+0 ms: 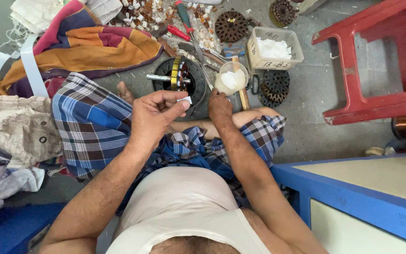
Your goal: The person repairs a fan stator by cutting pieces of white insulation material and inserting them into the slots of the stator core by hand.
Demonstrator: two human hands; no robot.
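left hand [153, 117] raised, pinching paper slip [184, 100] | right hand [219, 106] lowered, fisted

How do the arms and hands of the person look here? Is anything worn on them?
Both arms are bare from shoulder to wrist: no sleeves, gloves, watch or bracelet show. The left hand and the right hand are bare too, and no rings show on the fingers. The person wears a sleeveless pale undershirt and a blue checked wrap.
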